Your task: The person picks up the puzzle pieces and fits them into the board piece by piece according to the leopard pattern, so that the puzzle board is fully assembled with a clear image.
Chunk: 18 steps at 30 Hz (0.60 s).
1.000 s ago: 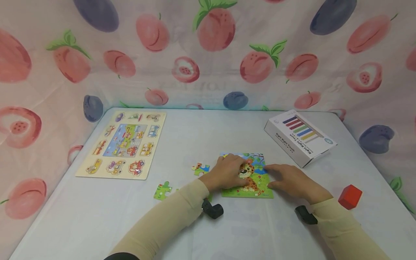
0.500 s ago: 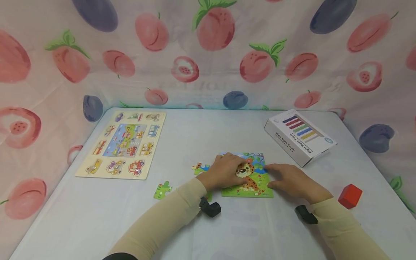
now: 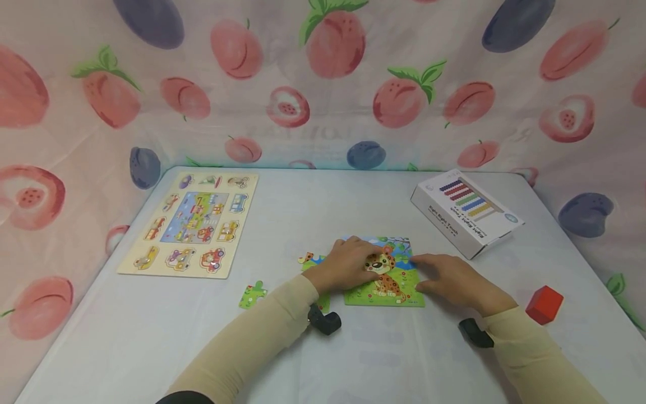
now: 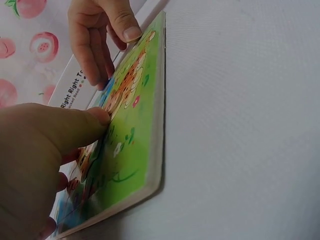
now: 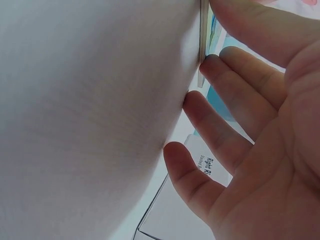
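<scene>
A square jigsaw puzzle (image 3: 411,294) with a cartoon leopard on green grass lies flat in the middle of the table. On its left part rests my left hand (image 3: 340,266), fingers on the upper side and thumb lower down. In the left wrist view the left thumb (image 4: 75,127) touches the picture. My right hand (image 3: 451,280) is at the puzzle's right edge, thumb and fingertips against it. The right wrist view shows spread, relaxed fingers (image 5: 240,95) beside the board's edge. Several loose puzzle pieces (image 3: 252,294) lie left of the board, some partly hidden by the left arm.
A wooden vehicle peg puzzle (image 3: 171,264) lies at the back left. Behind the right hand stands a white printed box (image 3: 454,230). A red block (image 3: 544,304) sits right of the right forearm. A fruit-patterned curtain (image 3: 323,134) borders the table.
My left hand has slid slightly left across the leopard puzzle, uncovering more of the leopard's face. The right hand and the puzzle stay where they were.
</scene>
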{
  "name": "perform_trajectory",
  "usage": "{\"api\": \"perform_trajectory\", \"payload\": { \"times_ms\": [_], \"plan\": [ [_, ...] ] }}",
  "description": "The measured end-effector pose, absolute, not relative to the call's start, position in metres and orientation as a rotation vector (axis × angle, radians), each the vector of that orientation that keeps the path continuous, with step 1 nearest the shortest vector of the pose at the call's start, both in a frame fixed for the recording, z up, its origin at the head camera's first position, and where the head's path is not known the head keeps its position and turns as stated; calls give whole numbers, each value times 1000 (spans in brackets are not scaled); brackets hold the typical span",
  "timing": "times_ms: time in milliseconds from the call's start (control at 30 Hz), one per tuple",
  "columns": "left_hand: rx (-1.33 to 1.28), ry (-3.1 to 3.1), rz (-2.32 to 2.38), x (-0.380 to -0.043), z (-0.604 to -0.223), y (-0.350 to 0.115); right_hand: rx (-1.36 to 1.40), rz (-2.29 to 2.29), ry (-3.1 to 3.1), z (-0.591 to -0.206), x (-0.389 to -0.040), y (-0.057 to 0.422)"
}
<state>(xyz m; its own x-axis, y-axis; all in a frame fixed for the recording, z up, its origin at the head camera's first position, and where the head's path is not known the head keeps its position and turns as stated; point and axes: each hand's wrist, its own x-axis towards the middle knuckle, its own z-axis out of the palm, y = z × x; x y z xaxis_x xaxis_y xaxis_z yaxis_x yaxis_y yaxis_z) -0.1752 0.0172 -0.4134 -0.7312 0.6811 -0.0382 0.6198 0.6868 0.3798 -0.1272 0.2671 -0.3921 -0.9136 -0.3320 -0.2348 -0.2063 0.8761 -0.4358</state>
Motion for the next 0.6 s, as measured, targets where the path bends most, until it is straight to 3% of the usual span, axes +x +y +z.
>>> {"api": "perform_trajectory", "payload": {
  "times_ms": [600],
  "plan": [
    [1019, 2696, 642, -173, -407, 10, -407, -600, 2745, -393, -127, 268]
  ]
}}
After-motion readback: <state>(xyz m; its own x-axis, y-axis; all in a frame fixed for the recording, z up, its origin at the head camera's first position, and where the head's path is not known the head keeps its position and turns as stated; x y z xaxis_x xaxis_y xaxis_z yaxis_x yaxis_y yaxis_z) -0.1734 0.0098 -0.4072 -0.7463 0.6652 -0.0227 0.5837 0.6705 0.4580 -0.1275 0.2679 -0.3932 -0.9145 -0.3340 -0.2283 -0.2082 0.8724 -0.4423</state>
